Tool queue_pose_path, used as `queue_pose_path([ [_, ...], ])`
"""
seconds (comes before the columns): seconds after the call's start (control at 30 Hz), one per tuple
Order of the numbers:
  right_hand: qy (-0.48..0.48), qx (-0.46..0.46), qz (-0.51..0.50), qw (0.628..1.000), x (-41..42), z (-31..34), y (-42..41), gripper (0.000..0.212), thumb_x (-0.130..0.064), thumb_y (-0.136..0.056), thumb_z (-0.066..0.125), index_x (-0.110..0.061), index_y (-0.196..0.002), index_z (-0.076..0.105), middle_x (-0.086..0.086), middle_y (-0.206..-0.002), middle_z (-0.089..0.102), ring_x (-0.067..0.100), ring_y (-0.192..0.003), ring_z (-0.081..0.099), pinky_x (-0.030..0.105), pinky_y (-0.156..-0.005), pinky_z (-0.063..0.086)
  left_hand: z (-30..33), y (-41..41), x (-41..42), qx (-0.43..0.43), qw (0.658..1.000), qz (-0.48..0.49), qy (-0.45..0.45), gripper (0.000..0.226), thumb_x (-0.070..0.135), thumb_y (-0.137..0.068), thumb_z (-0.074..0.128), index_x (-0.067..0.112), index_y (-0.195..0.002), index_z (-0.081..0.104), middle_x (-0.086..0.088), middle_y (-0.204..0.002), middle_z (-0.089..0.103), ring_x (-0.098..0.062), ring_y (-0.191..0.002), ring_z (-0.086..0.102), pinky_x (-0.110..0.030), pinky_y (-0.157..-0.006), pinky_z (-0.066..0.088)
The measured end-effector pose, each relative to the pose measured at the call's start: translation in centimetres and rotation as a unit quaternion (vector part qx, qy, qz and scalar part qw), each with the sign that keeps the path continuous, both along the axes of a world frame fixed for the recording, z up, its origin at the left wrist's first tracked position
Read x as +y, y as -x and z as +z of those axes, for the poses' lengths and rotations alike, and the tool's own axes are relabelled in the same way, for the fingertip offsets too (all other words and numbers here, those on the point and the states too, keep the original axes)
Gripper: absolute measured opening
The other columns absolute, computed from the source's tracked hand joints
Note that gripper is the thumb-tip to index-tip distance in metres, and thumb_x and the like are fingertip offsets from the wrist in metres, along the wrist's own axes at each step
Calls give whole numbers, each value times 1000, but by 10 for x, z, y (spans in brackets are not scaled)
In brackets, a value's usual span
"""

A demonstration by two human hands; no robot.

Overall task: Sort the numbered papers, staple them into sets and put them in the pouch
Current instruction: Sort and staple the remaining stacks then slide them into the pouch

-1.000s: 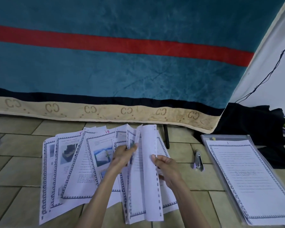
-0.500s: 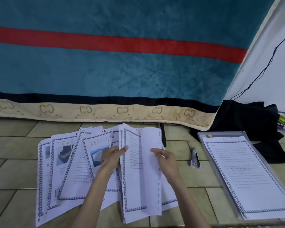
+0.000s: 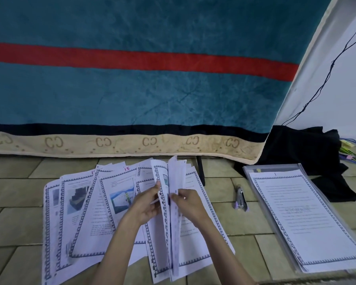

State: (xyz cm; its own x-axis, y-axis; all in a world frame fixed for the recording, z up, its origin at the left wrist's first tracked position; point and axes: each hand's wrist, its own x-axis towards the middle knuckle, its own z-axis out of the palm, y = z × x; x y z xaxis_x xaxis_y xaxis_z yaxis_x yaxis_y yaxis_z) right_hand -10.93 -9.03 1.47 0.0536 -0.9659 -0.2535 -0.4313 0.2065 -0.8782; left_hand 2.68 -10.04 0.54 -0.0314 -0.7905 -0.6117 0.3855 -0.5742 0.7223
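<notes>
Papers (image 3: 86, 214): fanned across the tiled floor (image 3: 14, 221), bordered sheets overlapping; one showed a handwritten 15 at its top.
Left hand (image 3: 145, 204): fingers pinched on the edge of a sheet (image 3: 162, 202) lifted upright in the middle of the fan.
Right hand (image 3: 190, 202): fingers closed on the next few raised sheets, just beside the left hand.
Pouch (image 3: 253, 168): clear, flat on the floor to the right, a sheet marked 1 (image 3: 300, 214) lying on top of it.
Stapler (image 3: 241, 199): on the floor between fan and pouch, touching neither.
Blanket (image 3: 132, 89): teal with a red stripe, hanging behind the papers.
Cloth (image 3: 304, 145): black, heaped behind the pouch.
</notes>
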Motion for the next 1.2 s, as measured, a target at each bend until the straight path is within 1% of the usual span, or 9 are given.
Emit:
queue_pose_path([
  [0.13,32,35,-69,996,-4,-2,27,53,-12,-89,58,-19,-49,24,-8,-31,23,9,-42,21,19,-42,18,-9,-20,-2,-94,994,61,14,33,16,-84,67,1,-112,61,-17,-97,70,-27,-85,67,-37,-74,58],
  [0.23,47,5,-109,993,-7,-2,52,57,-8,-85,65,-20,-47,25,-11,-34,17,4,-35,15,18,-38,12,-13,-31,-1,-136,988,75,4,48,11,-78,74,-3,-120,55,-21,-123,61,-32,-114,58,-44,-100,46],
  [0.4,104,22,-151,983,-5,12,72,35,-3,-82,68,-16,-64,41,-3,-56,34,4,-38,27,13,-34,22,-14,-26,-2,-129,989,77,2,30,9,-74,77,-1,-98,63,-19,-109,67,-28,-97,65,-39,-95,50],
  [0.6,130,112,-37,984,0,10,31,26,3,-91,45,-4,-102,67,1,-95,67,14,-89,61,4,-67,35,-8,-8,-9,-29,999,19,4,41,20,-77,73,1,-113,64,-17,-111,68,-28,-98,65,-41,-89,52],
  [0.77,48,65,33,996,8,13,1,60,-52,-85,59,1,-113,64,16,-112,67,25,-104,63,27,-79,47,-6,6,-13,-6,999,-41,-18,65,52,-81,59,5,-126,52,-15,-127,59,-25,-115,57,-37,-95,49],
  [0.83,46,75,34,996,12,13,-5,71,-53,-77,67,5,-118,59,19,-122,62,29,-114,58,32,-90,47,-4,10,-10,3,999,-42,-34,52,52,-86,52,5,-107,56,-15,-108,64,-23,-102,61,-34,-88,51],
  [0.93,71,107,23,991,7,8,2,22,-23,-86,62,-1,-84,66,15,-86,69,27,-86,66,19,-64,46,-6,6,-9,30,999,-34,-25,42,44,-87,55,4,-100,63,-15,-87,70,-23,-73,69,-31,-64,58],
  [1.0,100,128,-9,987,1,5,15,42,-10,-87,55,-12,-50,37,-1,-45,43,12,-45,47,16,-44,29,-9,-5,-10,12,1000,3,-14,38,31,-85,64,1,-109,65,-18,-99,71,-28,-84,70,-35,-69,58],
  [1.2,93,68,-102,988,-4,12,66,61,-7,-84,65,-19,-43,23,-6,-28,20,10,-29,22,18,-37,14,-19,-35,-6,-154,987,53,1,23,12,-77,75,-1,-94,66,-17,-102,68,-32,-94,66,-43,-92,51],
])
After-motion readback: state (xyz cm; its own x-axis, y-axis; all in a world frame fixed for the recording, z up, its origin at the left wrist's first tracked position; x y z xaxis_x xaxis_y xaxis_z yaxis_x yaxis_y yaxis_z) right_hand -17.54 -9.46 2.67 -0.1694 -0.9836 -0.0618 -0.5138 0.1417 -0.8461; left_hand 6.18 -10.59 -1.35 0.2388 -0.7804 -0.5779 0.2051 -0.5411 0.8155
